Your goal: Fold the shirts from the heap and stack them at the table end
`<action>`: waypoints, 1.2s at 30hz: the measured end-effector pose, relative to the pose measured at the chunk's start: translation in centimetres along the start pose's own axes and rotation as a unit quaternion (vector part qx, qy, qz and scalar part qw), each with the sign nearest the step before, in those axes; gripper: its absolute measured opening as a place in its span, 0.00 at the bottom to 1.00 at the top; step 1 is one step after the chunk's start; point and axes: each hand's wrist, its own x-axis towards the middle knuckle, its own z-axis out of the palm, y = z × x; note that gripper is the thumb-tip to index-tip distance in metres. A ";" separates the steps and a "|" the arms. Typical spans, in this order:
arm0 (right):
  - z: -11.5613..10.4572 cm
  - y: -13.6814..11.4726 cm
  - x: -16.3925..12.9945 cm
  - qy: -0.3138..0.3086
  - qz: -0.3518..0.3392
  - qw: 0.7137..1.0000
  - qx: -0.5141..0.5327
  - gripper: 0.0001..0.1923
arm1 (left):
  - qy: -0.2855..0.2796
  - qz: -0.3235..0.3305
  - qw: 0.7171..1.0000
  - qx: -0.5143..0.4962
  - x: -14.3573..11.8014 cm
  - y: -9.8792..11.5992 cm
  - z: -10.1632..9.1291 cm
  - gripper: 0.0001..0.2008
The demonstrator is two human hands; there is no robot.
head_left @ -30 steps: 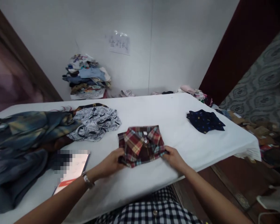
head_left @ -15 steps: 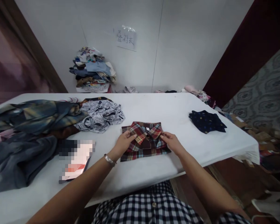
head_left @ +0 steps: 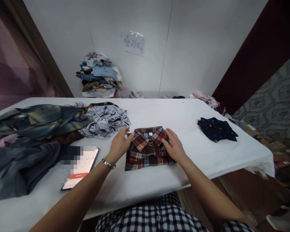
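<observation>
A folded red plaid shirt point(head_left: 147, 149) lies collar-up on the white table point(head_left: 159, 112) in front of me. My left hand point(head_left: 119, 144) rests on the shirt's left edge with fingers spread, a bracelet on the wrist. My right hand point(head_left: 174, 146) lies flat on the shirt's right edge. Neither hand lifts the shirt; both press its sides.
A black-and-white printed garment point(head_left: 105, 120) and a heap of dark clothes point(head_left: 26, 138) lie to the left. A phone point(head_left: 81, 167) sits by the heap. A folded navy dotted shirt point(head_left: 217, 129) lies at the right. A stack of clothes point(head_left: 99, 75) stands by the wall.
My hands moved from the shirt's near corners up to its sides beside the collar. The shirt now lies flat and squared on the table.
</observation>
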 end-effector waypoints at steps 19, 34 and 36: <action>3.0 2.2 -1.1 -0.159 0.080 0.982 -0.059 0.29 | -0.173 0.095 0.969 0.151 1.3 -0.6 6.4 0.28; 1.9 -4.2 -11.1 -0.171 0.445 0.631 0.612 0.22 | -0.334 -0.261 0.835 -0.352 4.3 2.5 0.2 0.19; 2.4 -4.2 -11.0 -0.174 0.443 0.594 0.648 0.23 | -0.330 -0.273 0.813 -0.395 3.9 3.9 -0.8 0.15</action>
